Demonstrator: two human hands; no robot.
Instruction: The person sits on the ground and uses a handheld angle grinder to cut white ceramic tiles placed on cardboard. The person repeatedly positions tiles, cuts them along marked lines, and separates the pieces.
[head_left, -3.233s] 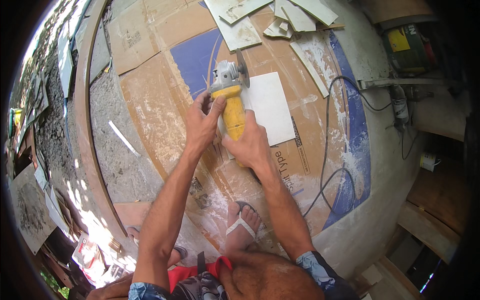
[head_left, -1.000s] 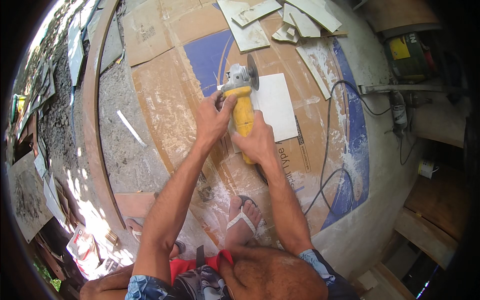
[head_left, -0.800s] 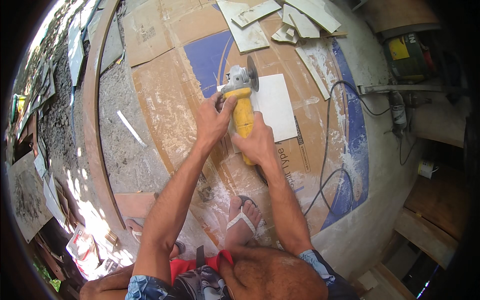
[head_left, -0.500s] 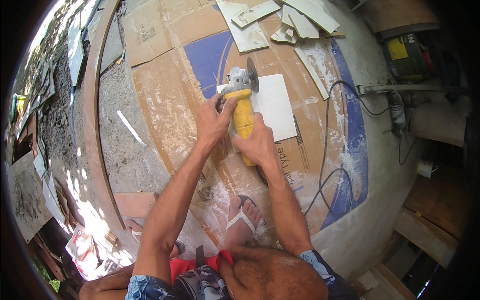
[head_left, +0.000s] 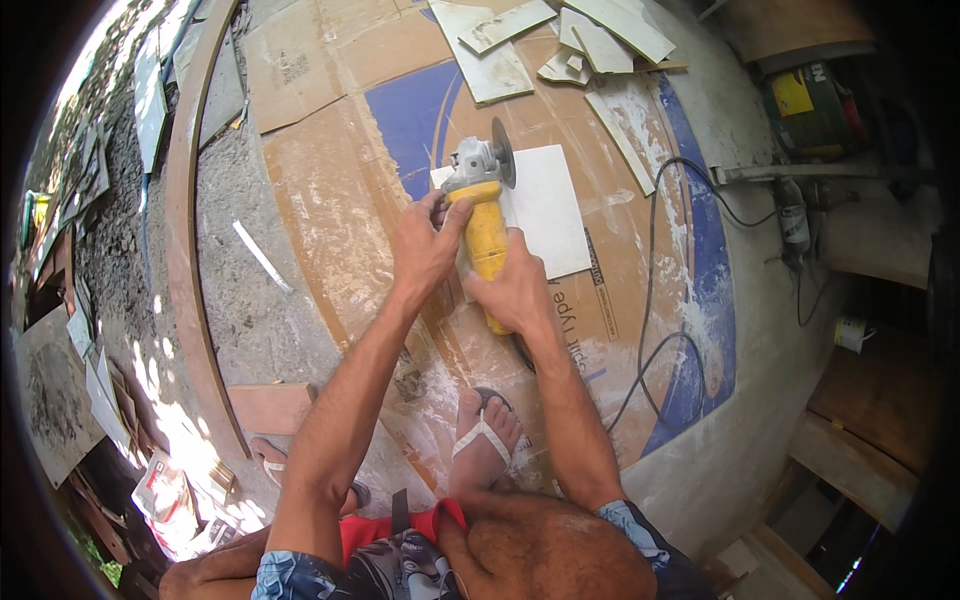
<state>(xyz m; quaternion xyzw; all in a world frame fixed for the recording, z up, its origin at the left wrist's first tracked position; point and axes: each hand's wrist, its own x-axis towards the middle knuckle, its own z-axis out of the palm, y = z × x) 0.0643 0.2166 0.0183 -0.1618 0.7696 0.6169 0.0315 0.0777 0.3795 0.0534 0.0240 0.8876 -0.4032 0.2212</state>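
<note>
Between my hands is an angle grinder (head_left: 487, 225) with a yellow body, grey metal head and a dark disc (head_left: 503, 153) standing on edge at its far right. My left hand (head_left: 428, 235) grips the grinder near its head, thumb against the yellow housing. Lower down, my right hand (head_left: 515, 287) is wrapped round the body. Beneath and to the right of the tool lies a white tile (head_left: 550, 215) on the cardboard. The disc overlaps the tile's upper left part; whether it touches cannot be made out.
Flattened cardboard (head_left: 330, 220) covers the floor, dusted white. Broken tile pieces (head_left: 600, 45) lie at the far side, with a narrow strip (head_left: 620, 143) nearer. A black cord (head_left: 652, 260) loops at the right. A long wooden board (head_left: 190, 230) borders the left; my sandalled foot (head_left: 485, 437) is close.
Almost nothing differs. The whole view has shifted very slightly; both hands keep the same grip on the angle grinder.
</note>
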